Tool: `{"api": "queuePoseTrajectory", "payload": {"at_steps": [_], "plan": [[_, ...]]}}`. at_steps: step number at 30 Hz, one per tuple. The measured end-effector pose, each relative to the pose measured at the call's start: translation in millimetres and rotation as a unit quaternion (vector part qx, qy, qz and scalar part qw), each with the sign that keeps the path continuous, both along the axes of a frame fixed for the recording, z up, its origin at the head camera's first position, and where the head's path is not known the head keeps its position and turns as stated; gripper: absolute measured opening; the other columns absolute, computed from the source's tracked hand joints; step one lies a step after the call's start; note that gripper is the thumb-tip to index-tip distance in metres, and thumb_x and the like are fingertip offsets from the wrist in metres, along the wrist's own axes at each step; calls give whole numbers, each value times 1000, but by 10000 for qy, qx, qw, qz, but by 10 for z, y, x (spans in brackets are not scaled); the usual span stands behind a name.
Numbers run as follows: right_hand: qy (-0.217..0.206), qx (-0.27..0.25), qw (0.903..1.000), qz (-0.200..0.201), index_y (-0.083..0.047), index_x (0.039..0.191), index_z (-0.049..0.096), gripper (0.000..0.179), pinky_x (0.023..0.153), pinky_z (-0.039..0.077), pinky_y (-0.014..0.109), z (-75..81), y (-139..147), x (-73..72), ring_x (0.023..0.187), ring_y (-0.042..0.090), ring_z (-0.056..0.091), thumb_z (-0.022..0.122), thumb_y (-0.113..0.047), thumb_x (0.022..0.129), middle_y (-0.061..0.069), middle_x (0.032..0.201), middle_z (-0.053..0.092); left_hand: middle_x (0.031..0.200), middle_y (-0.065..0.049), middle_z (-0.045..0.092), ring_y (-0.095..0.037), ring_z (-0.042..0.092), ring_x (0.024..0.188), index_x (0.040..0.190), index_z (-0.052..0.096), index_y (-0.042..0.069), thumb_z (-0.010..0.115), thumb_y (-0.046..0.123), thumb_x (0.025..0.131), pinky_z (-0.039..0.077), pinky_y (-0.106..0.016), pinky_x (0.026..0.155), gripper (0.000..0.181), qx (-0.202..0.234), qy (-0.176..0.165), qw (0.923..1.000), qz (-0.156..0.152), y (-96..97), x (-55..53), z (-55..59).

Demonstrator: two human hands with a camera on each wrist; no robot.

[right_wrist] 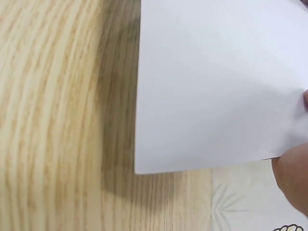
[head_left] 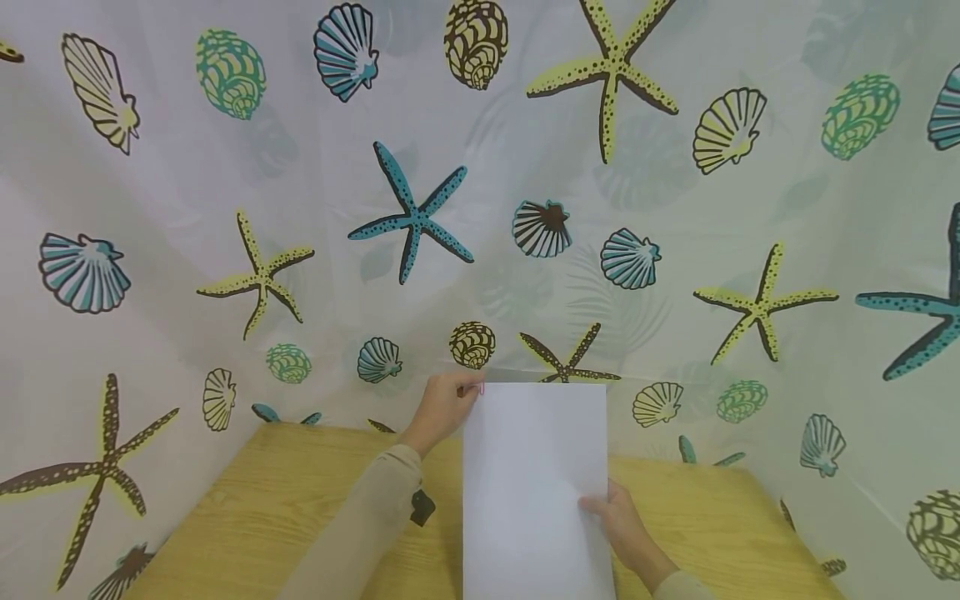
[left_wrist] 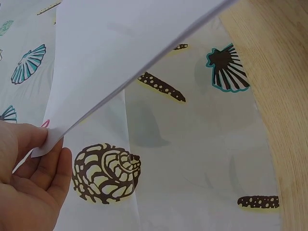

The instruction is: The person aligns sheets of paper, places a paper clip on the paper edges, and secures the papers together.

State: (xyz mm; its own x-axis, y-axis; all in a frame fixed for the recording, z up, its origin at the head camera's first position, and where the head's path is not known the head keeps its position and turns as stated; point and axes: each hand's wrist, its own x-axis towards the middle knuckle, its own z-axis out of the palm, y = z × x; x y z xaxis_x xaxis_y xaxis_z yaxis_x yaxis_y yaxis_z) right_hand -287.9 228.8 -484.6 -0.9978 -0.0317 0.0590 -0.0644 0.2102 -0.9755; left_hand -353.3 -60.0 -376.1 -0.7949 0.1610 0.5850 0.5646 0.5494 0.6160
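Observation:
White paper (head_left: 536,483) is held up over the table, its long sides running away from the person. My left hand (head_left: 448,408) pinches the far left corner between thumb and fingers. At that corner a small pink paper clip (left_wrist: 45,123) pokes out beside the thumb in the left wrist view. On the right long side, my right hand (head_left: 622,525) grips the edge, thumb on top and the other fingers mostly hidden beneath. Seen from the right wrist, a free corner of the paper (right_wrist: 202,120) stands above the wood and casts a shadow.
A light wooden table (head_left: 247,517) lies under the paper. Beside the left sleeve is a small black object (head_left: 422,507). White cloth (head_left: 315,300) printed with starfish and shells hangs behind the table and along both sides.

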Motion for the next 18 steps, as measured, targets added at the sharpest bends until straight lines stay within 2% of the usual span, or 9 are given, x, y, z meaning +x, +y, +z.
{"api": "queuePoseTrajectory", "payload": {"at_steps": [13, 18], "plan": [[29, 8, 10000, -3, 14, 134, 37, 52, 102, 31, 59, 1, 2, 6, 123, 44, 42, 52, 4, 86, 29, 133, 45, 100, -7, 70, -14, 53, 73, 109, 71, 4, 62, 2, 89, 48, -22, 62, 21, 142, -183, 9996, -132, -5, 5, 10], [22, -12, 10000, 18, 13, 135, 37, 52, 102, 32, 58, -8, 9, 0, 123, 44, 43, 52, 3, 86, 29, 134, 45, 104, -8, 70, -15, 61, 84, 109, 70, 3, 62, 2, 89, 53, -25, 71, 22, 136, -172, 9996, -167, -8, 8, 12]]}}
